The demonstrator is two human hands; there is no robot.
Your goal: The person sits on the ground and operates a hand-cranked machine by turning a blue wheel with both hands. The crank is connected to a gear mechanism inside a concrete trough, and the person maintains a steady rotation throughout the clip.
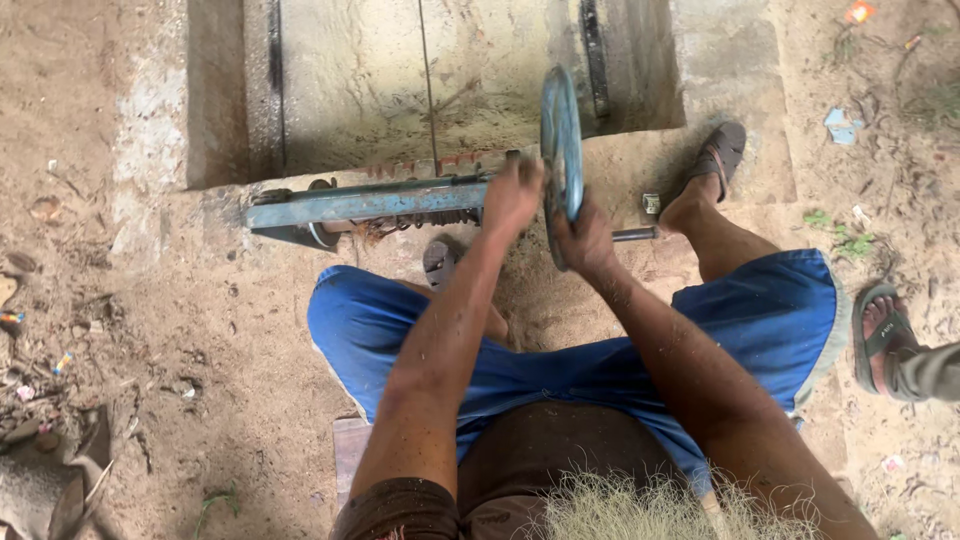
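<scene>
both hands clamped on blue wheel (562,150) | left hand (512,195) near top rim, right hand (585,238) lower | fibre bundle (640,505) in lap below, seemingly mid-job

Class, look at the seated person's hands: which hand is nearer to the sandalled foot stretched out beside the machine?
Right. The right hand grips the blue wheel just beside that foot; the left hand is on the wheel's far side.
</scene>
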